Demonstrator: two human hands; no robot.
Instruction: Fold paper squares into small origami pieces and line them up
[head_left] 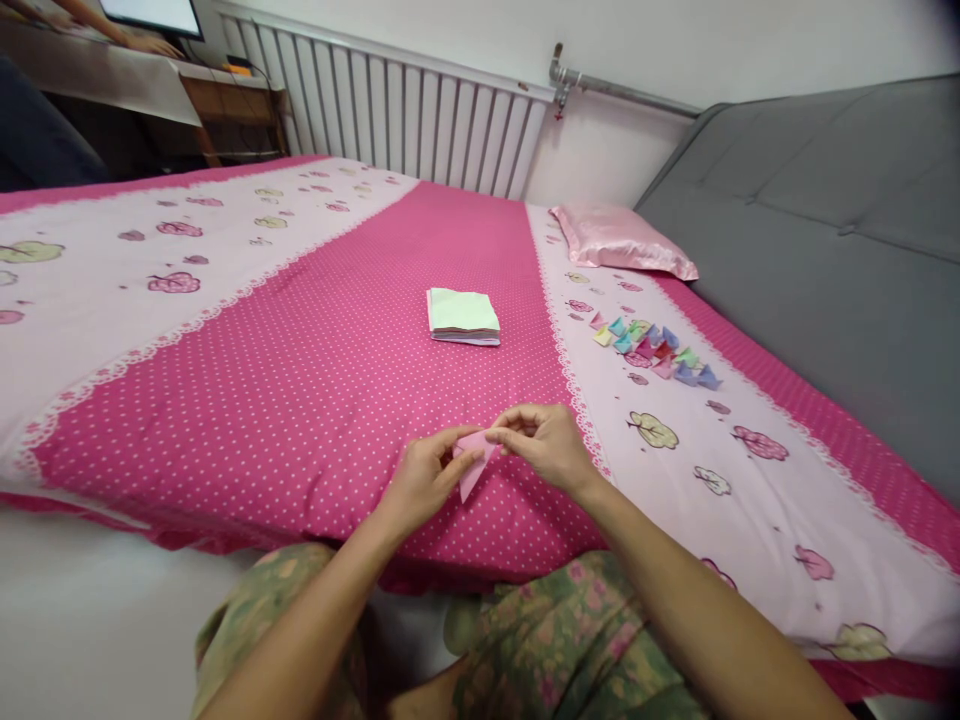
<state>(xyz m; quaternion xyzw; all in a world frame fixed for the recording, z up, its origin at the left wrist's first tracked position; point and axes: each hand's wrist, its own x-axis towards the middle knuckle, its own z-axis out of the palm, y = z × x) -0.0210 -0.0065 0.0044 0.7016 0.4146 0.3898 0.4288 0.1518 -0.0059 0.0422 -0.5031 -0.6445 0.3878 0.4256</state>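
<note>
A small folded piece of pink paper (pixel 475 464) is held between both hands above the near edge of the bed. My left hand (pixel 429 474) pinches its left side with thumb and fingers. At its upper right corner, the thumb and fingertips of my right hand (pixel 546 444) are closed on the paper. Beyond the hands lies a stack of square coloured paper (pixel 463 312), pale green on top. To the right, several small folded paper boats (pixel 664 350) in pink, blue, yellow, green and red stand grouped in rows.
The bed (pixel 300 380) has a pink dotted and white patterned cover. A pink pillow (pixel 622 242) rests by the grey headboard (pixel 840 200). Behind are a radiator (pixel 397 105) and a pipe (pixel 637 88). At far left, another person's hand (pixel 152 45) rests on a desk near a monitor (pixel 154 14).
</note>
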